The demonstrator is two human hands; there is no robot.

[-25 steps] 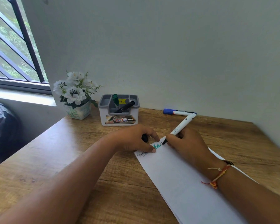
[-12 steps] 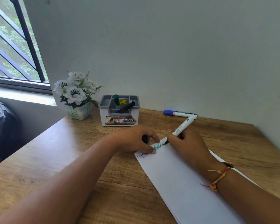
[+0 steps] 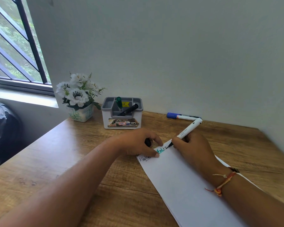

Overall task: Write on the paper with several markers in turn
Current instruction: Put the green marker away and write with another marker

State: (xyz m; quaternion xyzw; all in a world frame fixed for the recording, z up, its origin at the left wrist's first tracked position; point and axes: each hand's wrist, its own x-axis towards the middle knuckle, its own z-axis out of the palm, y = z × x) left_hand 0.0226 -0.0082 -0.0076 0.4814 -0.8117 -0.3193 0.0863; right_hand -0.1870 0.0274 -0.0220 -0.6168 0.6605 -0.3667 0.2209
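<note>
Under your right hand (image 3: 193, 148): white-barrelled black-tipped marker (image 3: 188, 129) pinched in fingers, tip touching far end of white paper sheet (image 3: 187, 185) on wooden table (image 3: 72, 161). Your left hand (image 3: 134, 143) just beside it, curled round small black cap (image 3: 147, 142), fingertip pressing sheet down. Done so far: black word, teal word; third word, black, part written. Likely left: blue-capped marker (image 3: 182, 116) beyond right hand, no blue ink visible yet. Beyond left hand, grey plastic holder (image 3: 121, 112) keeps green marker (image 3: 118, 102) and black marker (image 3: 129, 109).
</note>
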